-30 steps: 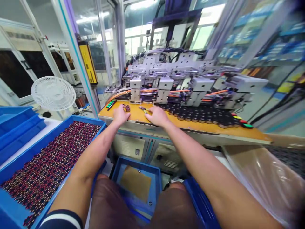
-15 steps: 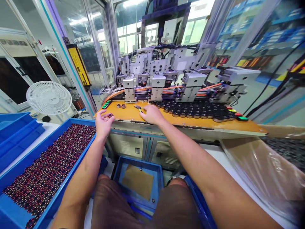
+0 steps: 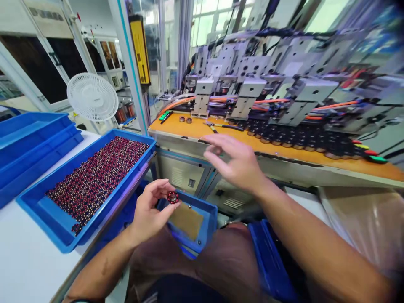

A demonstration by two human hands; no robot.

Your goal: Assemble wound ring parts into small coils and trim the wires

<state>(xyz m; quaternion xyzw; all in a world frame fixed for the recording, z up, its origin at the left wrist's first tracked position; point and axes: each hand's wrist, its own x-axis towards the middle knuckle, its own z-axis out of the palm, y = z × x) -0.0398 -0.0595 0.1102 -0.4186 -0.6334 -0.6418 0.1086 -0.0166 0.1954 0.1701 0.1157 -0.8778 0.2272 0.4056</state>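
Between the thumb and fingers of my left hand is a small round wound part, dark with red and an open centre. My right hand hangs in front of the bench edge, fingers apart and slightly blurred, holding nothing that shows. Just beyond it, pliers with yellow-and-black handles lie on the orange bench top. Two small coils stand on the bench further left. At the left, a blue tray holds a mass of similar red and dark parts.
A multi-station machine rises behind the bench, with rows of dark round parts before it. Stacked blue bins and a white fan are at the left. A blue bin sits low between the knees.
My left hand has come down and back from the bench with the round part. My right hand has moved off the pliers and lifted back, fingers spread. The view has turned left.
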